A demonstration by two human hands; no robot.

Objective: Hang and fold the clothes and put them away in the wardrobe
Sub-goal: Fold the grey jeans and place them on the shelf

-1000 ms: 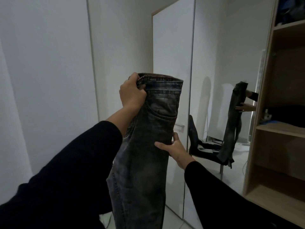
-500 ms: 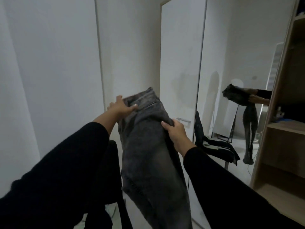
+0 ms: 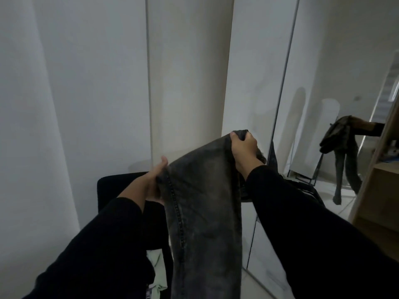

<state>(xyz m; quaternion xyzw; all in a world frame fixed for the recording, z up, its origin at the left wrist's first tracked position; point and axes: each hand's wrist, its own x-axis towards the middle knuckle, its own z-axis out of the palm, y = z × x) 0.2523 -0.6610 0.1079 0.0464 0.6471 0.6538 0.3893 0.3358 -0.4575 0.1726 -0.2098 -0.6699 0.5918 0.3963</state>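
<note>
Jeans (image 3: 203, 203) — held mid-air in front of the wardrobe door (image 3: 254, 83), legs hanging. Right hand (image 3: 244, 151) clamps the top edge; left hand (image 3: 154, 184) pinches the seamed side. Folding advice — align seams, keep both edges taut and level before doubling over.

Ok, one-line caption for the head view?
Both hands, left hand and right hand, grip grey jeans before a mirrored wardrobe door.

2 long black sleeves (image 3: 103, 244), plain and loose, down to the wrists, hands (image 3: 245, 151) bare.
</note>
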